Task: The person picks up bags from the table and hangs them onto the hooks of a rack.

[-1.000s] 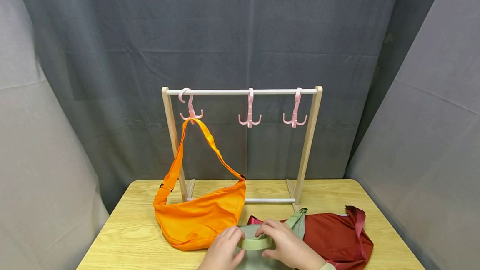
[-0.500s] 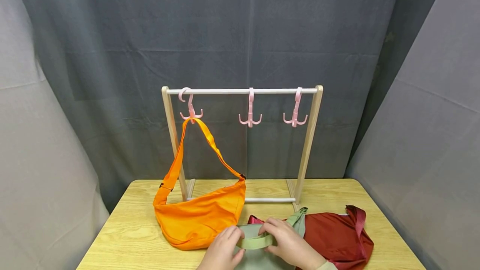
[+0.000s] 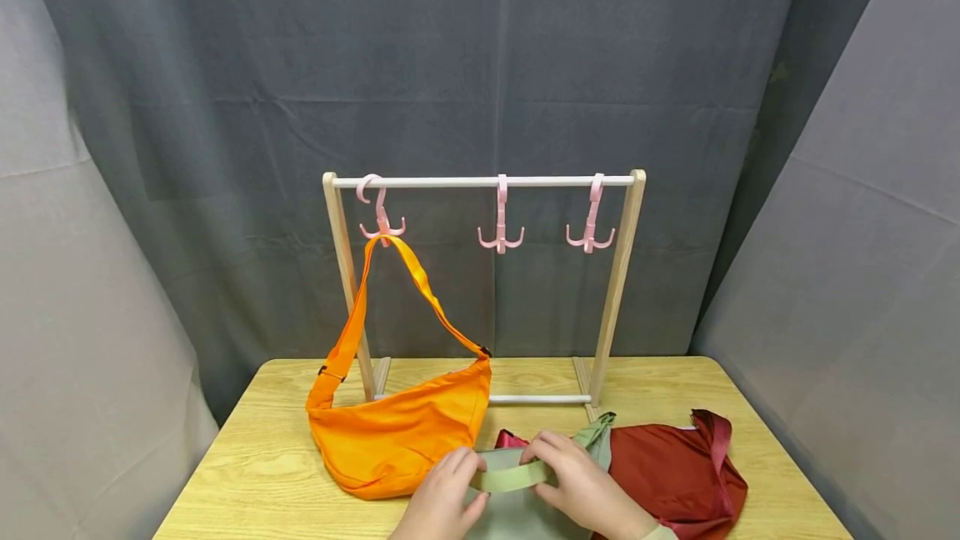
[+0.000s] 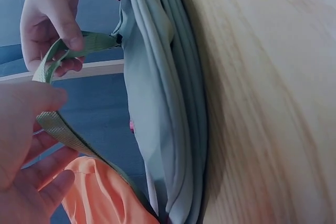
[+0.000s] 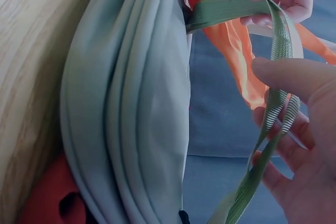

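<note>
A sage-green bag (image 3: pixel 513 515) lies at the front of the table, its folded cloth body large in the left wrist view. Its light green strap (image 3: pixel 512 478) is lifted above it and bowed between both hands. My left hand (image 3: pixel 444 494) pinches the strap on the left, with thumb and fingers on either side of the webbing. On the right, my right hand (image 3: pixel 573 482) pinches the strap, and the webbing (image 5: pixel 278 114) runs twisted past its fingers in the right wrist view. The lower part of the green bag is cut off in the head view.
An orange bag (image 3: pixel 405 440) hangs by its strap from a pink hook (image 3: pixel 382 223) on a wooden rack (image 3: pixel 617 290). Two more pink hooks, a middle one (image 3: pixel 501 219) and a right one (image 3: pixel 592 219), hang on the white rail. A dark red bag (image 3: pixel 663 473) lies at right, partly behind the green one.
The strap between my hands has gone from a doubled, overlapping loop to a single smooth band. My right hand has shifted slightly right and up, and the left slightly left.
</note>
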`<state>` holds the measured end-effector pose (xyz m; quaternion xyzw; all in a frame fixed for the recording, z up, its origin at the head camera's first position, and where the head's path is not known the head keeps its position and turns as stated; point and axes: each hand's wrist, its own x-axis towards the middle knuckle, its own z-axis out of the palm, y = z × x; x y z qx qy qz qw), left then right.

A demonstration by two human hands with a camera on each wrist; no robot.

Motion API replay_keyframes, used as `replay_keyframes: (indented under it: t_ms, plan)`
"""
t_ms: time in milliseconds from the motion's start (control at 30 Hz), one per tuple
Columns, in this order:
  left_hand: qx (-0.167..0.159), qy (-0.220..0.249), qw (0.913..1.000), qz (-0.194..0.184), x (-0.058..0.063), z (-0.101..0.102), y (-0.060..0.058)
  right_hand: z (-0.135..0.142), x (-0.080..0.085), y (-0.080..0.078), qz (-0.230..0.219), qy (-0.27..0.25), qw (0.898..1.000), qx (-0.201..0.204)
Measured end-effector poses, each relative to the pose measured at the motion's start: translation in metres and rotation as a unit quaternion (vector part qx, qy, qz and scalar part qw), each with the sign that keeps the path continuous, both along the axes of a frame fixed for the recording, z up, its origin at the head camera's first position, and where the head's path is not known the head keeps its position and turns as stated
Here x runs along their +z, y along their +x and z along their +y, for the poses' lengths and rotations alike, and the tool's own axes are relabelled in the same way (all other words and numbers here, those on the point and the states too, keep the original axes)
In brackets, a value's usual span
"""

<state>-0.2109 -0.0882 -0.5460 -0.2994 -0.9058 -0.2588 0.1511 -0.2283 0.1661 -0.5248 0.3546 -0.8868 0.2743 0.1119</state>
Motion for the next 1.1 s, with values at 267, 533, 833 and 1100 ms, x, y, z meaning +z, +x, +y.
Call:
replay_keyframes:
  t_ms: [267,533,833,1100]
  plan:
    - [-0.001,0.033,0.9994,-0.002,0.005,-0.001,0.002,-0.001,0.003,0.002,0.032,-0.019,0.999,0.004]
    - [0.009,0.056,0.998,-0.027,0.012,-0.002,0.003,0.0,0.008,0.004,0.014,-0.064,0.997,0.029]
    - [0.006,0.068,0.9972,-0.031,0.02,-0.004,0.005,0.003,0.013,0.004,-0.026,-0.109,0.992,0.057]
    - [0.007,0.071,0.9967,-0.039,0.026,-0.006,0.006,0.003,0.017,0.008,-0.009,-0.118,0.99,0.075]
